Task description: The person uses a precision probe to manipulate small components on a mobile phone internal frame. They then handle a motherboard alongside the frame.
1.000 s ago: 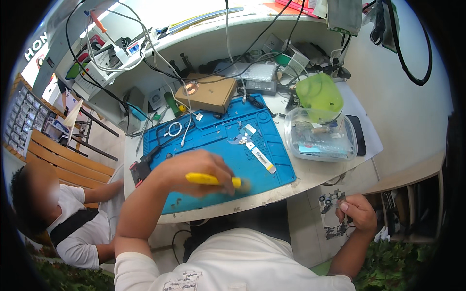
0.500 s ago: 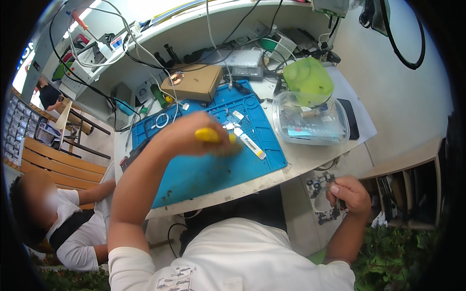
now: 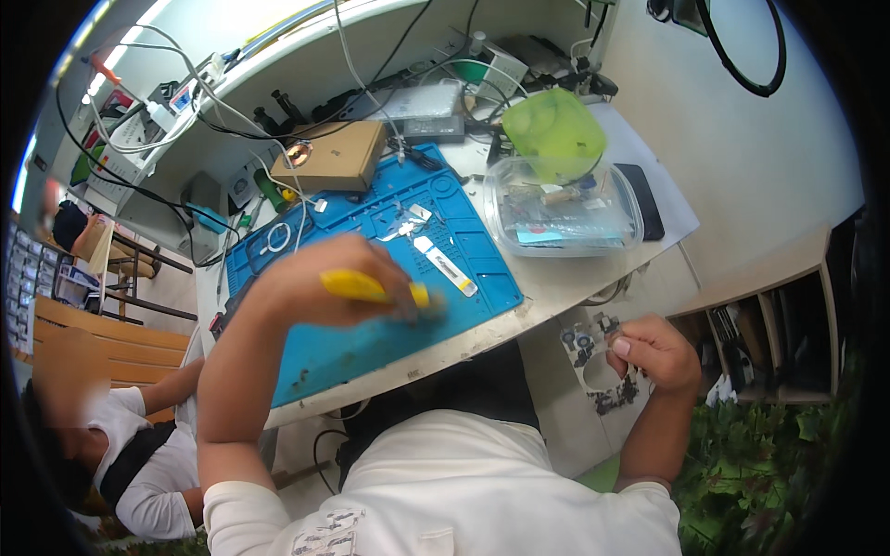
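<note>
Hands [image 3: 360, 266], two, hold one yellow brush [image 3: 345, 284] and one frame [image 3: 580, 342].

White short-sleeved shirt [image 3: 417, 477] with a dark line print [image 3: 329, 533], forearms [image 3: 243, 375] bare.

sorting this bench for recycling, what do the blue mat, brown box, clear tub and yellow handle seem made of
Blue mat: likely silicone or rubber, matte, with moulded compartments.
Brown box: probably cardboard, dull tan with folded edges.
Clear tub: probably plastic, glossy, contents showing through its walls.
Yellow handle: perhaps plastic, evenly coloured; blur hides its finish.
</note>
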Demonstrator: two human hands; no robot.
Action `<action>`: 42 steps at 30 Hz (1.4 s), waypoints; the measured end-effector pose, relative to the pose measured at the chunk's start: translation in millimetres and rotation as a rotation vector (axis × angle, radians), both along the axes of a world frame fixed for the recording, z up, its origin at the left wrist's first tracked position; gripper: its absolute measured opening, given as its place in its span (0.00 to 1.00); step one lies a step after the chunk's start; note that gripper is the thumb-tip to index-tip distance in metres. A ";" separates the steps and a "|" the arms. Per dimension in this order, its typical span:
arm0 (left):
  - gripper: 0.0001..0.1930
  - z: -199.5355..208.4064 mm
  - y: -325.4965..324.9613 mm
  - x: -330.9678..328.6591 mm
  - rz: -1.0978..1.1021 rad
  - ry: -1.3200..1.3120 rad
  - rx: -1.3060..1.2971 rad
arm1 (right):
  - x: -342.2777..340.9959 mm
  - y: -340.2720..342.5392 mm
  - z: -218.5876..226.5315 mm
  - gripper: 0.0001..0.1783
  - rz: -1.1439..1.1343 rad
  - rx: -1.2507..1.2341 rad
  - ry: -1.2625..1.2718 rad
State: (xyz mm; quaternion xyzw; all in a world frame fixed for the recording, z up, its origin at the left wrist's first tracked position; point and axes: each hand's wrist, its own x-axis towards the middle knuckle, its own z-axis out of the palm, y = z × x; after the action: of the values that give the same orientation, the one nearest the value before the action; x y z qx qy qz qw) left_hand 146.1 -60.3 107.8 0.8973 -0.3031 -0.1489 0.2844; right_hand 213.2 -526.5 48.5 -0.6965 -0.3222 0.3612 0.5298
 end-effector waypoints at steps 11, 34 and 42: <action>0.16 -7.6 -38.8 4.1 -0.120 -0.001 -0.009 | 7.7 12.4 -7.1 0.24 -0.035 0.057 0.001; 0.14 -43.9 15.6 -16.1 -0.011 -0.548 0.411 | 6.4 12.7 -7.8 0.24 -0.021 0.032 0.037; 0.15 -55.1 41.6 -65.8 0.199 -0.522 0.461 | 8.5 29.8 -2.0 0.24 -0.006 0.073 0.024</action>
State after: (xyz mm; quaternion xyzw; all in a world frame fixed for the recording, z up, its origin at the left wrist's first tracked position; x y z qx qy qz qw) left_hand 80.2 -18.7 52.7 0.9707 -0.2351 0.0494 0.0006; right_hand 221.6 -496.7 46.5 -0.6732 -0.3267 0.3560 0.5597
